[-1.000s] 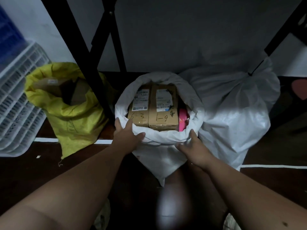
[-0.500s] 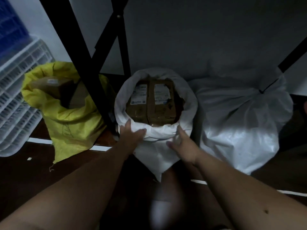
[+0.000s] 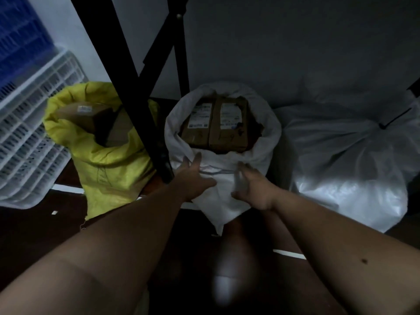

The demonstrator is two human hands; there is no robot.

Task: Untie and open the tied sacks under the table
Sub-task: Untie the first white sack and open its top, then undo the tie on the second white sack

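Under the table, three sacks stand in a row on the dark floor (image 3: 34, 226). At centre, the white sack (image 3: 223, 194) is open: its mouth is rolled outward into a thick rim, exposing two brown boxes (image 3: 214, 127) side by side, each with a white label. To its left, beyond the black table leg (image 3: 138, 92), the yellow sack (image 3: 106, 164) is also open, with a carton showing inside. To the right, the second white sack (image 3: 345, 169) remains closed, its neck bound by a black tie (image 3: 392, 120).

Both arms reach forward to the centre sack. Left hand (image 3: 192, 176): fingers straight and spread, palm against the front of the rim, gripping nothing. Right hand (image 3: 252, 189): motion-blurred, fingers loosely extended at the sack's front; no grip is apparent.

A white crate (image 3: 25, 137) stands at far left.
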